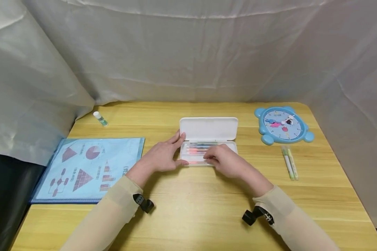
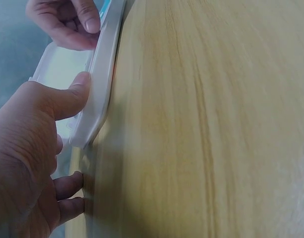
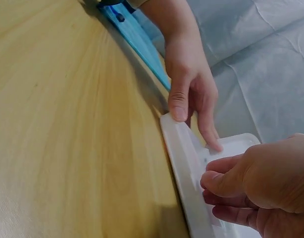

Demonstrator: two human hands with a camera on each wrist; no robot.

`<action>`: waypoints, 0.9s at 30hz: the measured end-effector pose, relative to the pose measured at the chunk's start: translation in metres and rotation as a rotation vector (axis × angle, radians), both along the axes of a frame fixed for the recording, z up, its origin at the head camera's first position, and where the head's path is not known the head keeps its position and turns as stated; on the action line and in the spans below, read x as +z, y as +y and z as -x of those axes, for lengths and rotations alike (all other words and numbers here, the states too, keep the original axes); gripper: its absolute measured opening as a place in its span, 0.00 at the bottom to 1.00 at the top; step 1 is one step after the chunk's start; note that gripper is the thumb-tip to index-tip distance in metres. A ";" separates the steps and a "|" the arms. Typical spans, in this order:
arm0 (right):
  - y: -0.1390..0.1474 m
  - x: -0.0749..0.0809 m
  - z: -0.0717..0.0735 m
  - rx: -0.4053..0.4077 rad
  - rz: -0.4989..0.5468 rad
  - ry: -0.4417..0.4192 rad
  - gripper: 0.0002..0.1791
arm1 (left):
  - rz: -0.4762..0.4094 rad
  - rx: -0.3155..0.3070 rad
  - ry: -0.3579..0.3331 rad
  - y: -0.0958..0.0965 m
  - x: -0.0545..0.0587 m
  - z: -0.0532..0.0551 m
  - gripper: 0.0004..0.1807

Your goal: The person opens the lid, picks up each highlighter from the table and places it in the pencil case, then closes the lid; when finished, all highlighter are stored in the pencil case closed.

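Observation:
A white pencil case stands with its lid raised at the middle of the table. Inside lie several slim pens, some with pink parts. My left hand holds the case's left end, thumb at the front corner and fingers by the lid. In the left wrist view, its thumb presses the case's front wall. Over the right half of the case is my right hand, fingers curled down inside. Its thumb and fingertips come close together; I cannot tell whether a pen is between them.
Left of the case lies a blue document folder with printed charts. A glue stick lies behind it. To the right are a blue toy clock and two light green pens. Grey cloth hangs behind the table.

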State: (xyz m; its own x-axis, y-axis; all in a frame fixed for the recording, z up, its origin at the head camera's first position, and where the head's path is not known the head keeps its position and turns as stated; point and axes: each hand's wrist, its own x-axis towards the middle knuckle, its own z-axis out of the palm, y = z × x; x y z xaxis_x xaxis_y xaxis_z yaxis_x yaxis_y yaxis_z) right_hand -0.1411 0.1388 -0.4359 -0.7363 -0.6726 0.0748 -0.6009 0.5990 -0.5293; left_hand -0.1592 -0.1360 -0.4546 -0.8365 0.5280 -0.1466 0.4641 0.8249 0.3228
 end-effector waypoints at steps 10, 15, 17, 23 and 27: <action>0.031 0.019 -0.006 -0.109 0.020 -0.038 0.10 | 0.004 -0.004 0.004 -0.001 -0.002 -0.001 0.60; 0.061 0.025 -0.012 -0.167 0.055 -0.035 0.11 | 0.003 -0.007 -0.004 0.000 -0.001 -0.001 0.60; 0.075 0.027 -0.015 -0.195 0.073 -0.020 0.13 | 0.001 -0.006 -0.010 0.000 0.000 -0.001 0.60; 0.116 0.033 -0.023 -0.287 0.080 0.085 0.14 | 0.000 0.000 -0.015 0.000 -0.001 0.000 0.60; 0.139 0.032 -0.029 -0.330 0.068 0.154 0.14 | -0.002 -0.001 -0.006 0.000 -0.002 0.000 0.60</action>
